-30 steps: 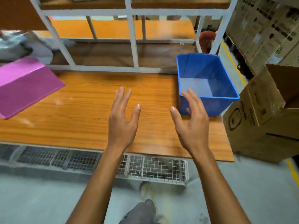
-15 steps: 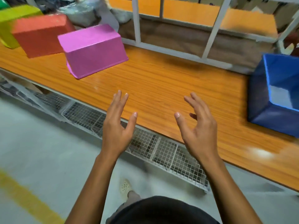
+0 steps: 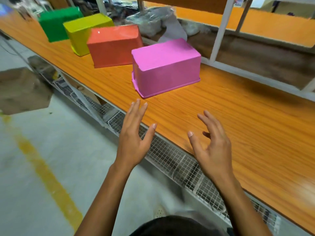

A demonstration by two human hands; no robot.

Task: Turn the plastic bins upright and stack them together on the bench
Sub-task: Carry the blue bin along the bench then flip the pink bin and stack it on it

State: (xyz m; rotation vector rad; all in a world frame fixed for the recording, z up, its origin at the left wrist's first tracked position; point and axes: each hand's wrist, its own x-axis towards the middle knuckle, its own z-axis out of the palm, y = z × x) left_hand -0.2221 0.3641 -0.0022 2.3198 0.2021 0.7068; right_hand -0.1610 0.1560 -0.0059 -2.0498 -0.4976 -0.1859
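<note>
Four plastic bins stand upside down in a row on the counter point(image 3: 238, 120), one of each colour: one pink bin point(image 3: 166, 67) nearest, one orange bin point(image 3: 114, 46) behind it to the left, one yellow bin point(image 3: 83, 31) farther left, and one green bin point(image 3: 56, 25) farthest. Two hands are in view, one left hand point(image 3: 134, 140) and one right hand point(image 3: 213, 147), each with five fingers spread. One cardboard box point(image 3: 22, 91) sits at the left edge.

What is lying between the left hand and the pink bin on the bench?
Nothing: in the head view only bare bench top separates the open left hand from the upside-down pink bin.
</note>
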